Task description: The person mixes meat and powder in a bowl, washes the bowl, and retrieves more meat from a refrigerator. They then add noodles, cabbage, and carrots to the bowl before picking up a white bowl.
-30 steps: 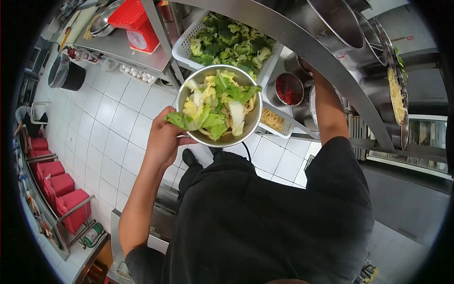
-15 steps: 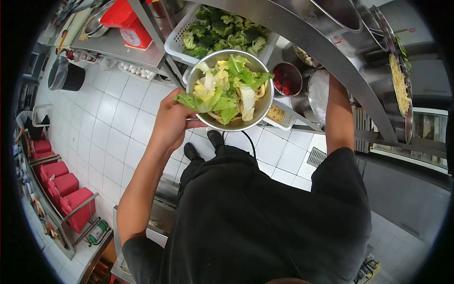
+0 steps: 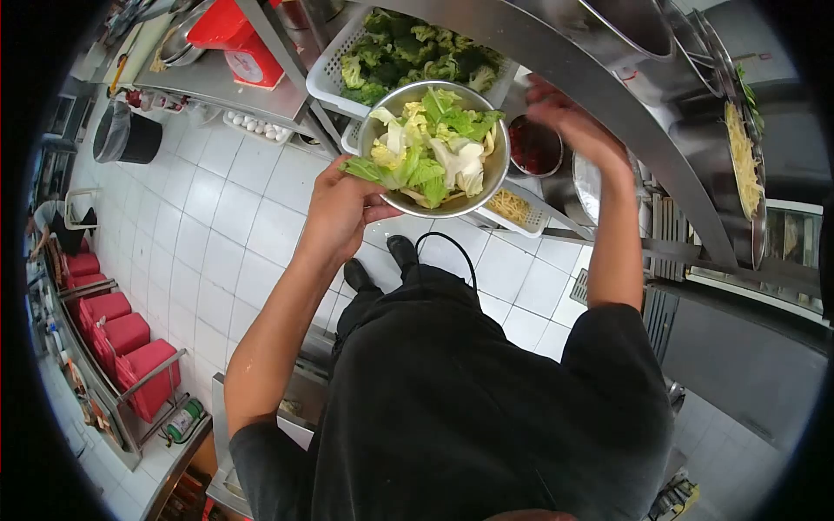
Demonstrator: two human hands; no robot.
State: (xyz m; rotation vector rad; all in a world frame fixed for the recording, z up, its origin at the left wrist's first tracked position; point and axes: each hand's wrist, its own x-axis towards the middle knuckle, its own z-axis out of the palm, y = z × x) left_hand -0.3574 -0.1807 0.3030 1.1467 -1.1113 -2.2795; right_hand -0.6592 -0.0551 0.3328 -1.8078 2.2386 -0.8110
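Note:
My left hand [image 3: 340,208] grips the rim of a metal bowl [image 3: 501,174], its fingers underneath at the lower left. Leafy pieces of cabbage [image 3: 420,170] fill the bowl, with pale, thick strands below them. A creamy white piece [image 3: 470,170] lies on top at the right side. Smeared by motion, my right hand [image 3: 569,122] is over the shelf, to the right of the bowl, and its fingers are blurred. Just below it stands a round metal container of dark red food [image 3: 532,148].
Behind the bowl sits a white basket of broccoli [image 3: 417,54]. A white basket of yellowish strips [image 3: 510,207] is to the right, under a curved metal shelf edge [image 3: 643,113]. A red scale [image 3: 247,52] stands on the left counter. Red bins [image 3: 143,373] line the far left.
My right hand has come up from deep under the shelf to above the red food's container. The bowl has shifted slightly up and right, and a creamy white piece now lies in it.

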